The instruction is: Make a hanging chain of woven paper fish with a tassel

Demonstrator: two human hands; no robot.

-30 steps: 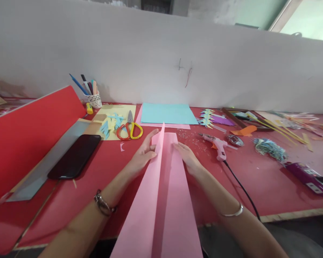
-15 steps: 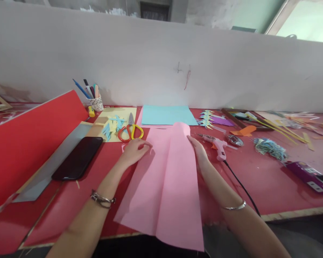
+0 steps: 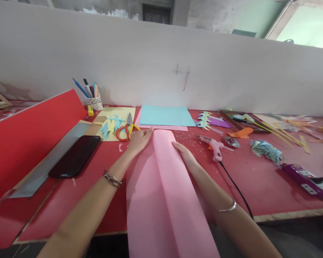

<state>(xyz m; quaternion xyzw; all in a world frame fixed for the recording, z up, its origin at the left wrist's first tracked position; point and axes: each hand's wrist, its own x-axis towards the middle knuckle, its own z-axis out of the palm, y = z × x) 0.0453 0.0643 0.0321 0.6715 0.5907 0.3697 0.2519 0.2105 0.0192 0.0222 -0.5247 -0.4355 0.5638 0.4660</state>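
Observation:
A large pink paper sheet (image 3: 161, 193) hangs over the table's front edge, its right side folded over in a loose lengthwise flap. My left hand (image 3: 140, 139) pinches the sheet near its far end, left of the fold. My right hand (image 3: 185, 153) grips the right edge of the folded flap, thumb and fingers closed on it. Just beyond my left hand lie scissors (image 3: 127, 129) with red and yellow handles. A pink glue gun (image 3: 213, 145) rests to the right of my right hand.
Blue paper (image 3: 165, 115) lies at the back. On the left are a black phone (image 3: 75, 156), a red board (image 3: 34, 143) and a pen cup (image 3: 95, 103). A shredded paper bundle (image 3: 266, 150) and a purple power strip (image 3: 298, 179) sit right. A black cord (image 3: 235, 186) crosses the front right.
The pink sheet has been drawn nearer and turned, with its far end shifted left. My left hand has moved right and up onto its far end; my right hand has moved left with the flap.

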